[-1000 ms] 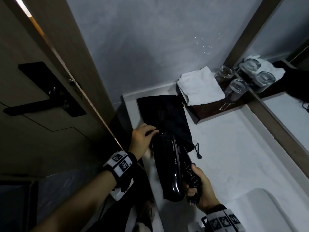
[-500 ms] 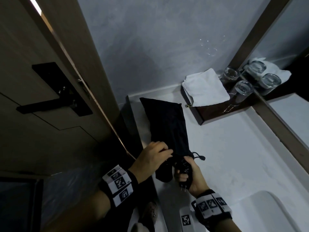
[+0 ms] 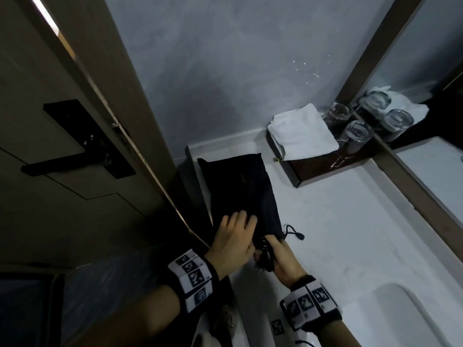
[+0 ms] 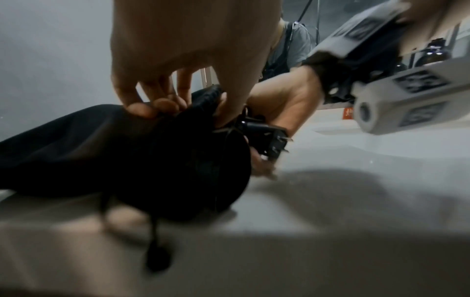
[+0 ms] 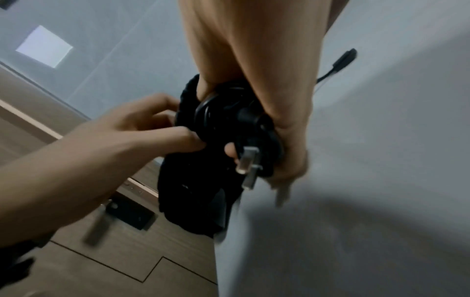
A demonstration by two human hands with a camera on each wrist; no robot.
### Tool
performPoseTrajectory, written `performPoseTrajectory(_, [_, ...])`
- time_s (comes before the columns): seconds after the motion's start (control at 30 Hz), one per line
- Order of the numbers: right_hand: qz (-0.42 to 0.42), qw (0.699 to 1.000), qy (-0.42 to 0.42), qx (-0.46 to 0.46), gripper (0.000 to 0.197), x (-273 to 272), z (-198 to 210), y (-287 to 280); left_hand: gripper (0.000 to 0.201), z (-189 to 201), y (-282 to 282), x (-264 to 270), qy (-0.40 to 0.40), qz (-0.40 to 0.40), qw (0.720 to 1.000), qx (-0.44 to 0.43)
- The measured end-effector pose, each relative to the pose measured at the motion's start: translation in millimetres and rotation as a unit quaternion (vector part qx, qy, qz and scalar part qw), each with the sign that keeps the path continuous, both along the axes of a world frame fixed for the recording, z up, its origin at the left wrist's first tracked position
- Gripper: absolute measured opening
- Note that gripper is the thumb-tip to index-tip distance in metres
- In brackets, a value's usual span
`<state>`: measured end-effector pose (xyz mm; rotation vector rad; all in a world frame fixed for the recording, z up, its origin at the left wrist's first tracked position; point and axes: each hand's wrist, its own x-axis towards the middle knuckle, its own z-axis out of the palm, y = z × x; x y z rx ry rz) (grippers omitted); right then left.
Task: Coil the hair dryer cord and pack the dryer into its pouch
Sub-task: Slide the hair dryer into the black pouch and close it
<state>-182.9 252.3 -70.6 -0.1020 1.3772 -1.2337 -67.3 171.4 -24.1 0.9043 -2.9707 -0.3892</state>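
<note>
The left hand [image 3: 234, 242] is pinching the rim of the black pouch [image 3: 240, 186] with curled fingers and is holding its mouth open. The pouch is lying on the white counter [image 3: 350, 221], close to its left edge beside the door, and the dryer seems to be already mostly inside, because I am not seeing its body outside the cloth. The right hand [image 3: 281, 256] is gripping the coiled cord [image 5: 229, 112] with the plug [image 5: 248, 166] and is pushing them into the opening.

What could go wrong, in my judgement: the coil is being kept together only by the fingers, so it could spring loose at the mouth if the hand is letting go too early. The metal pins are pointing outward and could be catching on the rim. The pouch could also be sliding off the near counter edge under the push.

Counting from left to right: 1 door handle [image 3: 75, 159], 1 pouch, 1 drawstring end [image 3: 295, 234], 1 folded white towel [image 3: 303, 132] and 2 glasses [image 3: 350, 126] on 1 dark tray [image 3: 313, 171]; the other glasses are only mirror reflections.
</note>
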Motion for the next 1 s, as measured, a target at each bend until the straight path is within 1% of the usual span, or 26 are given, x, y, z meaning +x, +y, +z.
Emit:
performPoseTrajectory(0.03, [0.005,1.000,-0.011,0.014,0.021,0,3,1,0.050,4,0,-5,0.000,-0.011,1.000,-0.014])
performPoseTrajectory(0.07, [0.012,0.999,-0.025,0.033,0.022,-1,6,2,0.052,5,1,-7,0.007,-0.019,1.000,-0.023])
performPoseTrajectory(0.1, [0.020,0.998,-0.041,0.044,0.028,-3,10,4,0.052,5,0,-8,0.022,-0.026,0.999,-0.027])
performPoseTrajectory(0.17, [0.029,0.998,-0.052,0.025,0.042,-7,17,9,0.048,5,-1,-7,0.053,-0.026,0.998,-0.033])
performPoseTrajectory(0.23, [0.027,0.999,-0.028,-0.014,0.051,-8,22,16,0.045,5,-2,-5,0.079,-0.010,0.996,-0.026])
performPoseTrajectory(0.27, [0.038,0.999,0.003,-0.026,0.054,-8,24,21,0.045,6,-2,-5,0.090,-0.002,0.996,-0.025])
performPoseTrajectory(0.33, [0.089,0.990,0.106,-0.032,0.051,-7,27,28,0.044,7,-3,-8,0.104,0.004,0.994,-0.040])
performPoseTrajectory(0.4, [0.148,0.965,0.210,-0.046,0.047,-6,31,31,0.041,9,-4,-11,0.114,0.001,0.991,-0.063])
performPoseTrajectory(0.43, [0.162,0.952,0.253,-0.051,0.049,-5,32,32,0.038,10,-4,-13,0.119,-0.002,0.990,-0.071])
performPoseTrajectory(0.5, [0.138,0.939,0.308,-0.059,0.045,-4,33,31,0.030,13,-2,-16,0.124,-0.016,0.988,-0.085])
performPoseTrajectory(0.57, [0.073,0.937,0.336,-0.061,0.031,-2,31,31,0.019,16,2,-18,0.128,-0.051,0.985,-0.100])
performPoseTrajectory(0.6, [0.037,0.937,0.344,-0.058,0.024,-1,29,31,0.017,16,4,-18,0.136,-0.079,0.983,-0.097])
performPoseTrajectory(0.63, [-0.003,0.940,0.337,-0.055,0.022,0,26,31,0.019,16,6,-17,0.144,-0.109,0.980,-0.087])
performPoseTrajectory(0.67, [-0.046,0.948,0.310,-0.057,0.028,1,24,31,0.022,16,8,-14,0.143,-0.137,0.978,-0.072])
performPoseTrajectory(0.7, [-0.083,0.958,0.268,-0.062,0.039,1,21,30,0.024,15,9,-10,0.131,-0.160,0.977,-0.053])
performPoseTrajectory(0.73, [-0.103,0.967,0.223,-0.065,0.053,1,19,29,0.026,14,9,-5,0.111,-0.178,0.977,-0.031])
performPoseTrajectory(0.77, [-0.105,0.975,0.183,-0.066,0.064,0,18,27,0.030,11,8,0,0.089,-0.189,0.978,-0.007])
performPoseTrajectory(0.8, [-0.091,0.982,0.150,-0.066,0.069,-1,17,25,0.038,7,7,7,0.069,-0.188,0.980,0.020])
performPoseTrajectory(0.83, [-0.074,0.987,0.128,-0.068,0.067,-2,16,23,0.047,1,5,14,0.048,-0.169,0.983,0.049])
performPoseTrajectory(0.87, [-0.064,0.989,0.119,-0.069,0.061,-3,15,22,0.055,-5,5,21,0.025,-0.126,0.989,0.074])
performPoseTrajectory(0.9, [-0.062,0.989,0.118,-0.067,0.054,-3,15,22,0.062,-11,4,29,0.008,-0.058,0.994,0.095])
performPoseTrajectory(0.93, [-0.065,0.989,0.118,-0.065,0.048,-3,15,21,0.070,-15,3,35,0.002,0.018,0.993,0.118])
performPoseTrajectory(0.97, [-0.070,0.989,0.116,-0.065,0.044,-3,15,21,0.081,-18,3,40,0.008,0.087,0.985,0.150])
performPoseTrajectory(1.0, [-0.072,0.989,0.113,-0.066,0.041,-3,15,21,0.092,-21,2,43,0.031,0.139,0.969,0.200])
